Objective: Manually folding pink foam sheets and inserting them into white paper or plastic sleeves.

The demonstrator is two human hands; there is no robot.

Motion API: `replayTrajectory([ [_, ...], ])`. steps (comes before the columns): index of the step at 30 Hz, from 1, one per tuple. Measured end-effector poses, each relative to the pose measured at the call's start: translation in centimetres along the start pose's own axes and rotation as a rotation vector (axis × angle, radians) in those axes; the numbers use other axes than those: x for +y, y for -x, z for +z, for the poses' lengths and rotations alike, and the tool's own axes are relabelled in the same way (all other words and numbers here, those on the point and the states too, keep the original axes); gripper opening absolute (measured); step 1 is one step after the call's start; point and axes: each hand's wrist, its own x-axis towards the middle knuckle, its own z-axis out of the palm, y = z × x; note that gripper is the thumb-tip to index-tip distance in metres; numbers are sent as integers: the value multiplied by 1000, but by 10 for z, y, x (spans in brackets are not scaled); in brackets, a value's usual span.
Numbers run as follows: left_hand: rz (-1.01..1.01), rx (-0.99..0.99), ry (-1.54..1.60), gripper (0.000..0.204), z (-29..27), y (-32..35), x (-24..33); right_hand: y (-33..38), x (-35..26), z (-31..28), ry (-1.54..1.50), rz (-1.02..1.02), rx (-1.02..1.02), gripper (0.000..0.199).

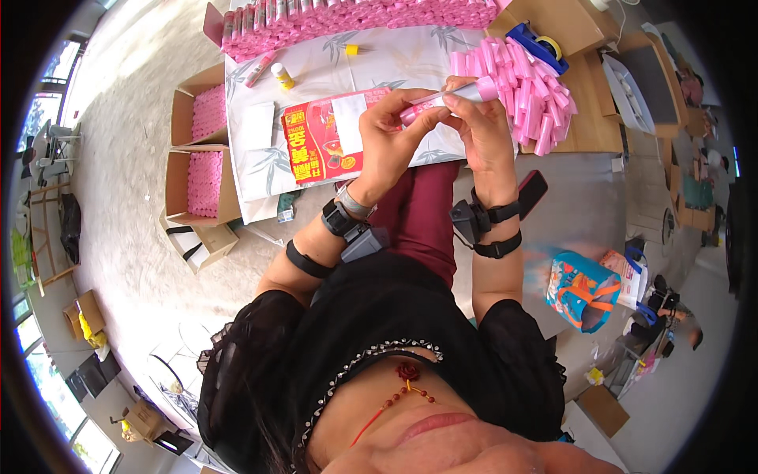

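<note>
Above the table's near edge, both my hands hold one tube with a pale body and pink ends, tilted up to the right. My left hand pinches its lower left end between thumb and fingers. The fingers of my right hand close around its middle and right part. A thin strip near the left fingertips is too small to make out. Below my left hand lies a red and yellow printed bag with a white paper piece on it. Right of my hands is a heap of pink tubes.
A box of pink tubes stands along the table's far side. Left of the bag are white paper, a small yellow-and-white bottle and a pink tube. A blue tape dispenser stands behind the heap. Cartons flank the table's left.
</note>
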Motion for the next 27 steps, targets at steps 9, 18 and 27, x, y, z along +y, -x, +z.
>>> replayTrajectory([
  [9, 78, 12, 110, 19, -2, 5, 9, 7, -12, 7, -19, 17, -49, 25],
  [18, -48, -94, 208, 14, -18, 8, 22, 11, -42, 7, 273, -16, -179, 27],
  [27, -151, -157, 175, 27, -24, 13, 23, 13, -53, 7, 588, -44, -235, 15],
])
